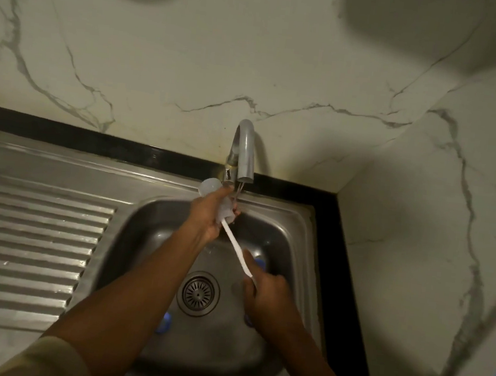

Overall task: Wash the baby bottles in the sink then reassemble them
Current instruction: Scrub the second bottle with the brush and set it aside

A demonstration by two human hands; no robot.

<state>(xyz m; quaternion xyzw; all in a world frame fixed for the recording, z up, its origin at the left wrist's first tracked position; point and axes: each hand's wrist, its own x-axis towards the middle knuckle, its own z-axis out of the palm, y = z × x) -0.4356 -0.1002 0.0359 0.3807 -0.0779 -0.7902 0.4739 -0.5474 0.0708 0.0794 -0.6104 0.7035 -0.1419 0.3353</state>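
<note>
Nearest me, blue bottle parts [163, 323] lie in the sink [131, 237] around the drain [198, 293], probably left there for washing. My right hand [270, 297] grips the end of the white brush [236, 246], which gives me reach to work its head up into the bottle [210, 187]. My left hand [208, 214] wraps that clear bottle, mouth tilted toward me, just under the tap [245, 147] for rinsing.

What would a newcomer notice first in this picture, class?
The two hands over the steel sink stand out first. The left hand grips a clear bottle just below the grey faucet, while the right hand holds a white brush that runs into the bottle. Below them, blue pieces lie near the drain.
</note>
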